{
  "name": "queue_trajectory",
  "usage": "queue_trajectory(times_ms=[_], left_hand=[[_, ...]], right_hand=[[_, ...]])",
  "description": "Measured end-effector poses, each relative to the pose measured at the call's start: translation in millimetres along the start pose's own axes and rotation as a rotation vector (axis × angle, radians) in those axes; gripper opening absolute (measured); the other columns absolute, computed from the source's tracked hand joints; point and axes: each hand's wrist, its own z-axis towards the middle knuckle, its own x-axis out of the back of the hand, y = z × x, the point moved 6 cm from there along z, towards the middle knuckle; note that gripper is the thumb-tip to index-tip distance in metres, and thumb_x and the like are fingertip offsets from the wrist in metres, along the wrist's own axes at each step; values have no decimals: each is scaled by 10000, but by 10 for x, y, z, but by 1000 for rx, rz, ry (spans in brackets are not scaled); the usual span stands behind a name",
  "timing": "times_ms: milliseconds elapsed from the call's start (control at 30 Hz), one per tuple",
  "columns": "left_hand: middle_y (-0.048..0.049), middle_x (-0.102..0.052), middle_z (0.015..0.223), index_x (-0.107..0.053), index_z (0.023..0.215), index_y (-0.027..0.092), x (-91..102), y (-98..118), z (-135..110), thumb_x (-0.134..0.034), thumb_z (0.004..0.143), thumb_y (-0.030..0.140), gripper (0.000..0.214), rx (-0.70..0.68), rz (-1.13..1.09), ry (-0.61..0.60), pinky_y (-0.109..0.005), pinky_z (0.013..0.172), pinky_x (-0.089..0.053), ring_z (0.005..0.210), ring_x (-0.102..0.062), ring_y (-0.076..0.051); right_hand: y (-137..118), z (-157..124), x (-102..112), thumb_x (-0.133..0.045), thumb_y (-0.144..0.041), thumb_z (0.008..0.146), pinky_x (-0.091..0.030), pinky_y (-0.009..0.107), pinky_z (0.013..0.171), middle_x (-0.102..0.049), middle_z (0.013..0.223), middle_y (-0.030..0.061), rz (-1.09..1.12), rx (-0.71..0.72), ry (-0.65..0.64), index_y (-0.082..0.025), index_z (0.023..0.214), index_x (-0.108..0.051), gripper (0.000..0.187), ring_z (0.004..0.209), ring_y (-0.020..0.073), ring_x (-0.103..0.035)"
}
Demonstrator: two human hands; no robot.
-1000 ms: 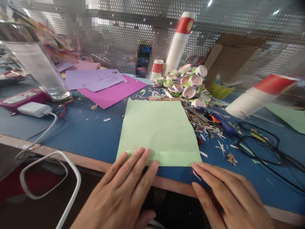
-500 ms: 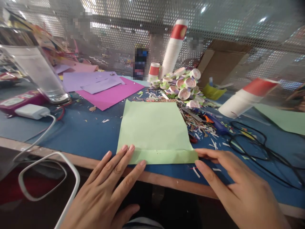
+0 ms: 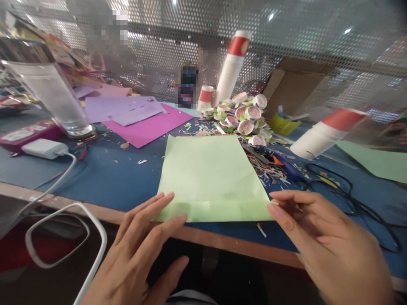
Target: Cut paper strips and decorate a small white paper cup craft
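A sheet of light green paper (image 3: pixel 210 169) lies near the table's front edge, with a crease running across it close to its near side. Across its near left corner rests my left hand (image 3: pixel 143 250), fingers spread and thumb apart, hanging off the table edge. My right hand (image 3: pixel 327 237) pinches the near right corner between thumb and forefinger. Right beside the sheet are paper scraps (image 3: pixel 270 171) and a blue-handled tool (image 3: pixel 291 167), its kind unclear.
Behind the sheet stand a pile of cut cup bottoms (image 3: pixel 245 127) and a tall stack of paper cups (image 3: pixel 229 76). More cups (image 3: pixel 313 140) lean at right above black cable (image 3: pixel 352 199). Purple paper (image 3: pixel 121 108), a glass of water (image 3: pixel 51 93) and a white charger (image 3: pixel 44 148) sit left.
My right hand has moved right, drawing the paper's near right corner outward. The near strip looks less folded over. My left fingers have risen slightly and shifted left.
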Motion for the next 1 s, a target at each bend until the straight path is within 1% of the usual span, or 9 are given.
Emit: queue_trajectory(times_ms=[100, 200, 300, 433, 633, 767, 867, 933, 1000], left_hand=[[-86, -534, 1506, -539, 1416, 264, 48, -76, 112, -609, 982, 264, 440, 47, -15, 17, -404, 1105, -482, 1371, -504, -261], [-92, -594, 1432, -541, 1419, 280, 66, -148, 231, -635, 973, 291, 456, 65, -36, -24, -439, 1033, -532, 1280, -570, -285], [-77, -628, 1375, -570, 1380, 293, 91, -156, 309, -630, 947, 203, 445, 26, -67, -30, -409, 999, -547, 1232, -610, -266], [-54, -677, 1282, -656, 1207, 268, 134, -167, 361, -571, 887, 88, 377, -8, -112, -5, -349, 966, -564, 1145, -660, -227], [-17, -722, 1183, -693, 1090, 284, 207, -238, 373, -586, 912, 116, 267, -60, -102, 2, -279, 882, -582, 963, -712, -166], [-13, -709, 1232, -702, 1042, 296, 256, -241, 341, -605, 918, 111, 243, -58, -114, 50, -242, 754, -586, 905, -725, -148], [-20, -640, 1320, -698, 1059, 313, 312, -228, 325, -671, 901, 156, 224, 39, -144, 203, -294, 841, -611, 1096, -702, -208], [-37, -594, 1347, -667, 1143, 313, 315, -251, 305, -732, 892, 239, 270, 196, -237, 318, -364, 955, -619, 1254, -638, -263], [-57, -584, 1357, -620, 1213, 296, 236, -291, 276, -754, 902, 328, 340, 398, -461, 375, -369, 934, -650, 1285, -636, -280]], right_hand=[[18, -14, -1, -680, -554, 925, -553, 187, 553, -816, 845, -60, 11, -17, 2, -345, 995, -749, 232, 717, 148, -791], [30, -25, 9, -683, -554, 923, -557, 192, 534, -813, 810, -53, 25, -5, 11, -339, 977, -755, 233, 683, 156, -787], [54, -21, 29, -682, -540, 928, -562, 204, 513, -811, 792, -38, 36, -1, 19, -325, 977, -756, 232, 671, 173, -787], [85, -3, 50, -679, -537, 932, -569, 206, 517, -810, 783, -35, 35, 12, 12, -316, 984, -752, 239, 653, 175, -783], [102, -14, 64, -675, -519, 941, -580, 184, 565, -810, 789, -46, 49, 14, 9, -313, 979, -743, 220, 668, 159, -784], [98, -11, 42, -691, -489, 931, -573, 180, 538, -802, 754, -47, 96, 13, 6, -303, 969, -744, 196, 624, 155, -770], [102, -19, 25, -701, -476, 928, -580, 184, 547, -802, 755, -38, 116, 1, 1, -296, 986, -746, 194, 641, 164, -779], [94, -36, 21, -701, -480, 932, -580, 180, 553, -805, 788, -30, 123, -12, 8, -295, 999, -744, 201, 676, 166, -786], [57, -55, 22, -698, -478, 940, -583, 173, 568, -804, 815, -29, 136, -12, 25, -299, 1009, -741, 196, 693, 159, -785]])
